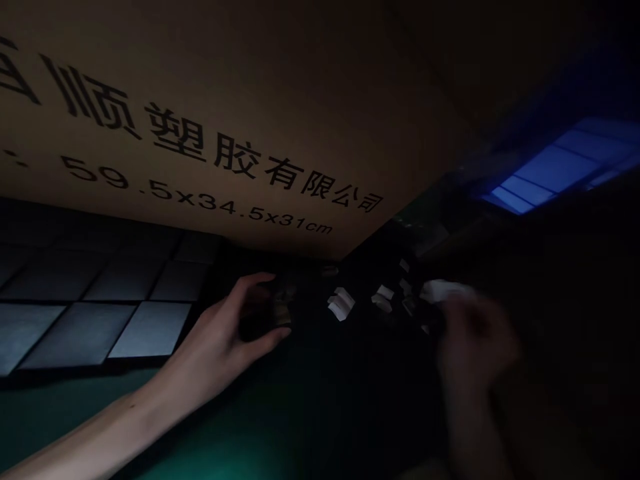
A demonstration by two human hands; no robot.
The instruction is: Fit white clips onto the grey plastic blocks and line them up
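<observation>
My left hand [245, 320] comes in from the lower left, its fingers curled around a small dark object [283, 305] with pale patches, which is hard to make out in the gloom. My right hand [473, 340] is motion-blurred at the right, with a white plastic piece [443, 291] at its fingertips. Between the hands, several small white plastic pieces [341, 303] lie on a black surface [360, 347]. More white bits [383, 298] sit close to my right hand.
A large cardboard carton [200, 133] printed with Chinese text and 59.5x34.5x31cm fills the upper left. Grey square panels [105, 327] lie at the left, over a dark green surface [225, 440]. A blue-lit screen [555, 167] glows at the upper right.
</observation>
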